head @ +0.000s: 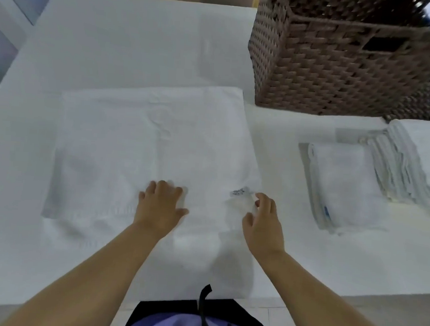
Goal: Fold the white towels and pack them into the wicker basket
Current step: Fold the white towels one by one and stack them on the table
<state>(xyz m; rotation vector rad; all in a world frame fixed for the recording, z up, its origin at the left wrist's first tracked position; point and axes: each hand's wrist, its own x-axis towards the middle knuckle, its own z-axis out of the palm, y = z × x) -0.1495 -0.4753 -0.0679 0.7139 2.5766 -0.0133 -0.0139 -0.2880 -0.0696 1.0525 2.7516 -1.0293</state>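
Note:
A large white towel (139,142) lies spread flat on the white table in front of me. My left hand (161,206) rests palm down on its near middle, fingers fairly straight. My right hand (263,222) hovers at the towel's near right corner with fingers loosely curled, right beside a small printed label (238,192); it holds nothing that I can see. The brown wicker basket (342,77) stands at the back right. A folded white towel (344,187) lies to the right of the spread one.
A stack of white towels with layered edges (402,163) sits at the far right, behind the folded one. The white table (115,41) reaches back to a wall. Its near edge runs just in front of my body.

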